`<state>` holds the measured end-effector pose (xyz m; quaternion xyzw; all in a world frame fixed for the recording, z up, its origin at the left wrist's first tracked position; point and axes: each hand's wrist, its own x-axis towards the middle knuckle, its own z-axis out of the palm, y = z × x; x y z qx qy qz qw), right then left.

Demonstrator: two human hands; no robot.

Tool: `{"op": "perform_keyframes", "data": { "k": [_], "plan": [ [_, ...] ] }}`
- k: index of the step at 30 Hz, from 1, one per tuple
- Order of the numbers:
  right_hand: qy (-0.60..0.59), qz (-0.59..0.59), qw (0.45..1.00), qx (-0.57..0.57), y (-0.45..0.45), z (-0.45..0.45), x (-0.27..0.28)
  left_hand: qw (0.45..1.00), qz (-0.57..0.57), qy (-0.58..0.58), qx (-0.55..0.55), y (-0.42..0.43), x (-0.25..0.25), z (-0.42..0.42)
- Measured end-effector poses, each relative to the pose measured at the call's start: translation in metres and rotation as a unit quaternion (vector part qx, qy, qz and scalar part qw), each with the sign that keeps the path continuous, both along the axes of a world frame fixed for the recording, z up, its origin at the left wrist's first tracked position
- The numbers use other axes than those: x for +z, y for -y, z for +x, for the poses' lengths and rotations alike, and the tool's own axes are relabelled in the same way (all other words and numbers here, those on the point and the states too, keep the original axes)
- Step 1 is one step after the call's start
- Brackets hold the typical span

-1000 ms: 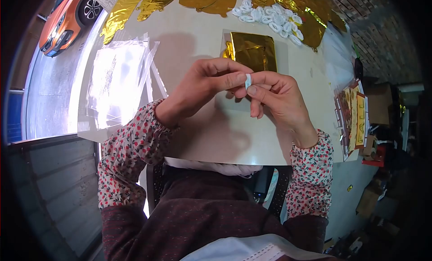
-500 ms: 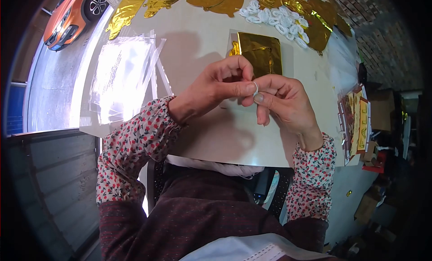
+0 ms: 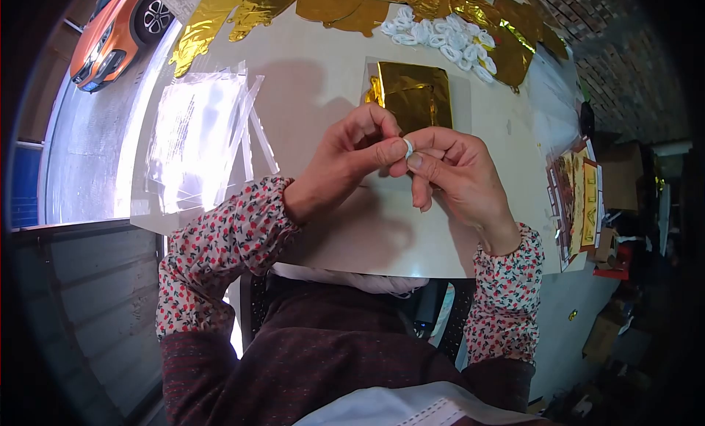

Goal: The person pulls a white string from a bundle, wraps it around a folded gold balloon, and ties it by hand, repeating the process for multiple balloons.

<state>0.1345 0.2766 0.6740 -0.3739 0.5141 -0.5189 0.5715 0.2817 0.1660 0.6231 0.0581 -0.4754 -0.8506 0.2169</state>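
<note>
Between my two hands, over the pale table (image 3: 316,242), is a small white string loop (image 3: 408,148). My left hand (image 3: 356,150) pinches it from the left between thumb and fingers. From the right, the thumb and forefinger of my right hand (image 3: 459,169) close on the same loop. Just beyond the hands lies a folded gold foil piece (image 3: 415,92) on a clear sheet. Several white string bundles (image 3: 440,37) are heaped farther back, beside flat gold foil pieces (image 3: 345,7).
Clear plastic bags (image 3: 194,139) lie at the table's left side, shining in the light. A printed colourful package (image 3: 584,198) is at the right edge. An orange car (image 3: 110,44) stands outside at the upper left. White material (image 3: 345,278) shows below the front edge.
The loop shows edge-on as a thin ring rather than the flatter strand of a second ago. Both hands stay pinched together on it, and the view has shifted slightly.
</note>
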Motion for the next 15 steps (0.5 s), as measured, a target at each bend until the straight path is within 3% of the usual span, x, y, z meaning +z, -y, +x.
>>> {"op": "perform_keyframes", "data": {
  "k": [3, 10, 15],
  "plan": [
    [-0.003, -0.002, 1.000, 0.005, -0.003, -0.004, 0.001, 1.000, 0.018, 0.004, 0.003, -0.003, 0.004, 0.001],
    [-0.030, 0.011, 0.999, 0.022, -0.005, -0.006, 0.010, 0.998, -0.053, 0.029, -0.006, 0.000, 0.010, 0.003],
    [-0.041, -0.008, 0.999, -0.014, -0.006, -0.010, 0.012, 0.978, -0.209, 0.012, 0.021, -0.002, 0.008, 0.006]
  ]
}}
